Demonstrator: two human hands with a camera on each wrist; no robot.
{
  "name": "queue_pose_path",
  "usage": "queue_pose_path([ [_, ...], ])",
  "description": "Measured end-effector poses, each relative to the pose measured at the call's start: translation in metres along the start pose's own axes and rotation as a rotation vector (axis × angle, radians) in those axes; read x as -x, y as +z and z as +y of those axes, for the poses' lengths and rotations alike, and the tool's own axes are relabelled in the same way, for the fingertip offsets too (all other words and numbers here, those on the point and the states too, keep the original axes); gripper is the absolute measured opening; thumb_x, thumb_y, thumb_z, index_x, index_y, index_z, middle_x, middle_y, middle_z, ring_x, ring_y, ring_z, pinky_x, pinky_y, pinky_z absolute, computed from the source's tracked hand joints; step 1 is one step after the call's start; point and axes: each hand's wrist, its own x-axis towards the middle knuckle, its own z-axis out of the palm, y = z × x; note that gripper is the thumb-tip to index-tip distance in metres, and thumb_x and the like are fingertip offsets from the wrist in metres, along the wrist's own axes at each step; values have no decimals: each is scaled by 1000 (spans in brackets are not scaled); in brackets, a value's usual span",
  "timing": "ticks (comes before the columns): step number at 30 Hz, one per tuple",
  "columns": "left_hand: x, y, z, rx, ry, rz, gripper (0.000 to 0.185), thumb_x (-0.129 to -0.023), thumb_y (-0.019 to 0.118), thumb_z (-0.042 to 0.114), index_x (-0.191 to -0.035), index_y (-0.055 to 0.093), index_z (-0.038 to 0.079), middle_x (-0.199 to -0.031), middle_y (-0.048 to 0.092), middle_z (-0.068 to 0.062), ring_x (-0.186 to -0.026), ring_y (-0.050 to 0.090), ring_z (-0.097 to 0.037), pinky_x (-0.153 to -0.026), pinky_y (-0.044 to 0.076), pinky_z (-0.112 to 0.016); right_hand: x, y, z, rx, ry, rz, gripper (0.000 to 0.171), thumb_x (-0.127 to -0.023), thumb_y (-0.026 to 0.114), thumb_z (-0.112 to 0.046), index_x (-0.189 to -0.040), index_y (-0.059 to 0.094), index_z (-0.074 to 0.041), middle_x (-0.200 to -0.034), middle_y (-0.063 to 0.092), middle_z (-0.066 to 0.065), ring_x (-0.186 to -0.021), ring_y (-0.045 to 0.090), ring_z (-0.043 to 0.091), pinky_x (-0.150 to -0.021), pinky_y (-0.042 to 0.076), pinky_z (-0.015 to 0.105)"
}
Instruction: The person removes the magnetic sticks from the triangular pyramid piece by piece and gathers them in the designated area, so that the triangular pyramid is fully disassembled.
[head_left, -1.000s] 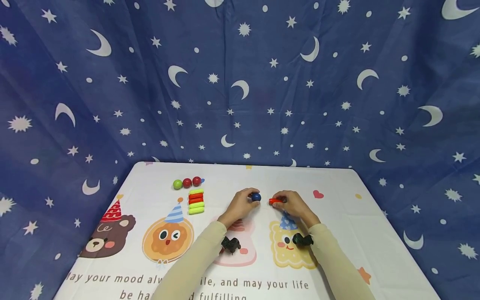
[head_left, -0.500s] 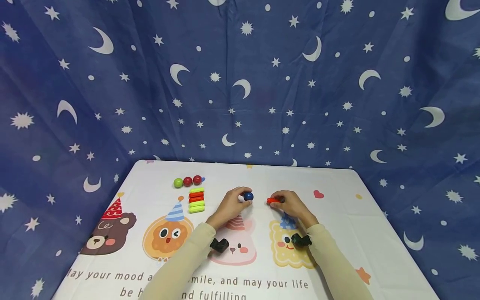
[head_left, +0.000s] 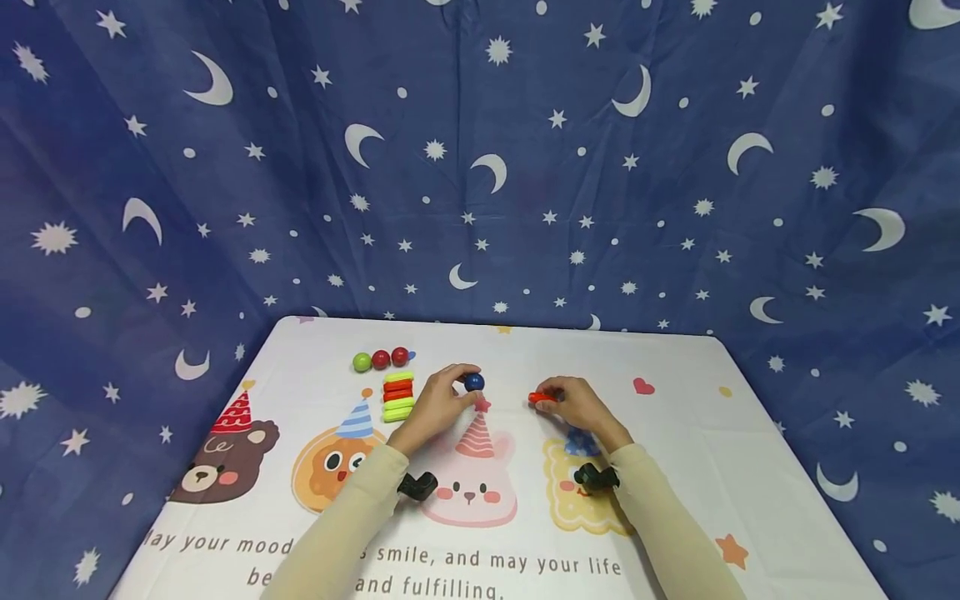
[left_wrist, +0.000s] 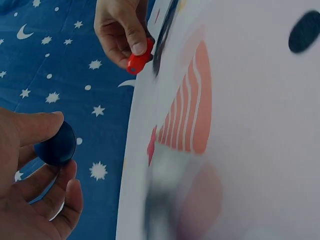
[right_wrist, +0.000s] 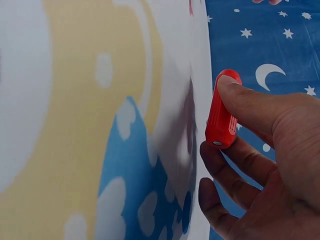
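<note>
My left hand [head_left: 441, 407] pinches a dark blue ball [head_left: 473, 382] between thumb and fingers, a little above the rabbit's striped hat; the left wrist view shows the ball [left_wrist: 57, 145] near the fingertips. To its right, my right hand [head_left: 579, 404] holds a short red stick [right_wrist: 222, 110] between thumb and fingers. That stick has ribbed sides and a small silvery spot at its end. Left of the left hand lies a column of red and yellow-green sticks [head_left: 398, 396] side by side. Behind them sit a green ball [head_left: 362, 362] and two red balls [head_left: 391, 357] in a row.
A white cloth [head_left: 675, 467] printed with cartoon figures and lettering covers the table. Behind it hangs a blue curtain [head_left: 480, 167] with moons and stars. A dark device sits at each wrist.
My left hand has moved left with the blue ball, away from the right hand. The right hand has shifted only slightly left, still holding the red stick.
</note>
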Motion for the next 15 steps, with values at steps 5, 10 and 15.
queue_pose_path([
  [5,3,-13,-3,5,-35,28,41,-88,74,19,-127,63,15,-115,67,-4,-97,60,-30,-79,45,-30,-2,1,-6,-23,-8,0,22,-85,77,-22,-106,72,-14,-98,71,1,-88,59,16,-87,50,38],
  [10,8,-25,-8,-9,-58,56,41,-88,74,20,-127,63,16,-117,66,-5,-102,60,-29,-81,46,-30,-2,3,-7,-21,-8,-6,24,-85,77,-22,-107,72,-13,-100,72,2,-88,59,15,-87,50,37],
  [15,14,-41,-17,-49,-68,92,40,-88,73,23,-127,63,19,-115,67,-5,-97,61,-28,-80,46,-31,-4,6,-9,-14,-26,0,25,-84,78,-22,-106,73,-13,-99,72,2,-86,59,14,-84,50,35],
])
